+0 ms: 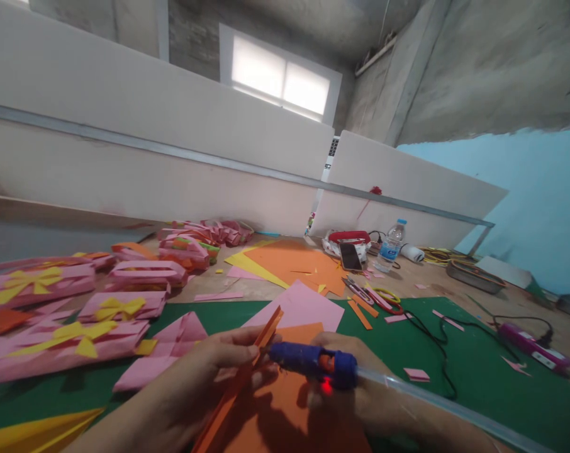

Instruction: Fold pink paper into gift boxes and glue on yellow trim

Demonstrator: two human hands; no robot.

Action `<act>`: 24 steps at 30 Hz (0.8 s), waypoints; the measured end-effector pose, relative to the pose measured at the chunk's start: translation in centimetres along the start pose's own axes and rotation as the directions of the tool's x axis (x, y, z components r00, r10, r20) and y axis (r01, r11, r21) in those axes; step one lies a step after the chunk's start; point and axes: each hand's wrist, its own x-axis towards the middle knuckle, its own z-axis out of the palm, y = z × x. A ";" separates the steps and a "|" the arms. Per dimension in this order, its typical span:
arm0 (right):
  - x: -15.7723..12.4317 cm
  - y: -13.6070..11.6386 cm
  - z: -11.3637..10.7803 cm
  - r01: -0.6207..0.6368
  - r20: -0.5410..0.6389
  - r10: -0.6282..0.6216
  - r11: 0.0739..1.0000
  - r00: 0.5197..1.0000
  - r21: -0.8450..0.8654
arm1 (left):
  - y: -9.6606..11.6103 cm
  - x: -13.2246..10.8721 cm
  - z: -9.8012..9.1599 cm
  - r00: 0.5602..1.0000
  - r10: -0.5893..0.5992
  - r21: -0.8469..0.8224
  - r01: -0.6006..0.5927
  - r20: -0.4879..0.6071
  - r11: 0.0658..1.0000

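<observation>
My left hand (223, 355) pinches a folded strip of orange paper (235, 393), tilted upright over the mat. In my right hand (344, 371) is a blue hot glue gun (294, 358), with a red light glowing and a long clear glue stick (436, 402) running out of its back. The gun's nozzle is at the strip's edge, close to my left fingertips; I cannot tell if it touches. Beneath both hands lies an orange paper sheet (294, 421), and a pink sheet (297, 308) is just beyond.
Pink paper bags with yellow bows (82, 336) crowd the left. Orange sheets (289, 261), scissors (358, 290), a phone (350, 257) and a water bottle (391, 246) are farther back. A black cord (438, 343) and a purple power strip (533, 346) lie right on the green mat (483, 396).
</observation>
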 end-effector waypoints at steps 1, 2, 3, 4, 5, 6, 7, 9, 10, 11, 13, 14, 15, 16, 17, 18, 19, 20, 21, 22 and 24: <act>0.0 0.0 0.2 0.022 0.003 -0.022 1.000 1.000 -0.022 | 0.0 0.0 0.0 1.000 0.003 -0.013 -0.003 0.003 1.000; 0.1 0.1 0.4 0.039 0.000 -0.039 0.998 0.999 -0.047 | 0.0 -0.1 0.0 1.000 0.000 -0.022 0.000 -0.008 1.000; 0.1 0.2 0.6 0.047 -0.005 -0.048 0.996 0.999 -0.070 | 0.1 -0.2 0.1 1.000 -0.010 -0.021 0.009 -0.024 1.000; 0.2 0.2 0.7 0.042 -0.014 -0.043 0.995 0.999 -0.085 | 0.1 -0.3 0.1 0.999 -0.019 -0.016 0.019 -0.035 1.000; 0.2 0.2 0.7 0.032 -0.023 -0.034 0.995 0.999 -0.092 | 0.1 -0.3 0.1 0.999 -0.021 -0.014 0.021 -0.035 1.000; 0.2 0.1 0.6 0.021 -0.034 -0.025 0.996 0.999 -0.091 | 0.1 -0.4 0.1 1.000 -0.013 -0.018 0.013 -0.025 1.000; 0.2 0.0 0.5 0.017 -0.040 -0.020 0.996 0.999 -0.085 | 0.1 -0.4 0.0 1.000 -0.003 -0.025 0.002 -0.014 1.000; 0.1 -0.4 0.1 0.008 -0.039 -0.011 0.998 0.999 -0.065 | 0.0 -0.2 0.0 1.000 0.018 -0.041 -0.019 -0.019 0.999; 0.0 -0.5 -0.1 -0.003 -0.039 0.000 0.998 0.999 -0.058 | 0.0 -0.1 -0.1 0.999 0.026 -0.045 -0.028 -0.042 0.999; 0.0 -0.7 -0.2 -0.014 -0.042 0.011 0.999 0.999 -0.053 | -0.1 0.0 -0.1 0.998 0.023 -0.040 -0.026 -0.065 0.999; -0.1 -0.8 -0.2 -0.029 -0.048 0.026 0.998 0.999 -0.050 | -0.1 0.1 -0.2 0.997 0.017 -0.032 -0.020 -0.075 0.999; -0.1 -0.7 -0.1 -0.030 -0.051 0.027 0.998 0.998 -0.054 | -0.2 0.2 -0.3 0.998 0.018 -0.034 -0.020 -0.057 0.999; -0.1 -0.6 0.0 -0.027 -0.046 0.024 0.998 0.999 -0.060 | -0.2 0.3 -0.3 0.999 0.018 -0.031 -0.019 -0.036 0.999; -0.1 -0.5 0.2 -0.019 -0.042 0.016 0.998 0.999 -0.067 | -0.2 0.3 -0.3 1.000 0.017 -0.024 -0.018 -0.019 1.000; -0.1 -0.4 0.3 -0.013 -0.032 0.010 0.997 0.999 -0.074 | -0.1 0.3 -0.3 1.000 0.016 -0.013 -0.017 -0.014 1.000; 0.0 -0.3 0.4 -0.011 -0.023 0.009 0.997 1.000 -0.082 | -0.1 0.2 -0.3 1.000 0.015 -0.002 -0.015 -0.022 1.000; 0.0 -0.3 0.4 -0.008 -0.016 0.007 0.996 1.000 -0.090 | 0.0 0.1 -0.2 0.999 0.010 0.010 -0.009 -0.032 1.000; 0.0 -0.3 0.3 -0.009 -0.018 0.007 0.995 1.000 -0.098 | 0.0 0.1 -0.1 0.999 0.002 0.015 -0.002 -0.041 1.000; 0.0 -0.4 0.2 -0.012 -0.028 0.009 0.995 1.000 -0.103 | 0.1 0.0 0.0 0.999 0.002 0.014 -0.002 -0.044 1.000; -0.1 -0.5 0.0 -0.013 -0.039 0.009 0.995 0.999 -0.103 | 0.1 -0.1 0.1 0.999 -0.002 0.009 0.003 -0.043 1.000; -0.1 -0.7 -0.3 -0.010 -0.062 0.005 0.996 0.998 -0.092 | 0.2 -0.2 0.3 0.999 -0.015 0.003 0.015 -0.046 1.000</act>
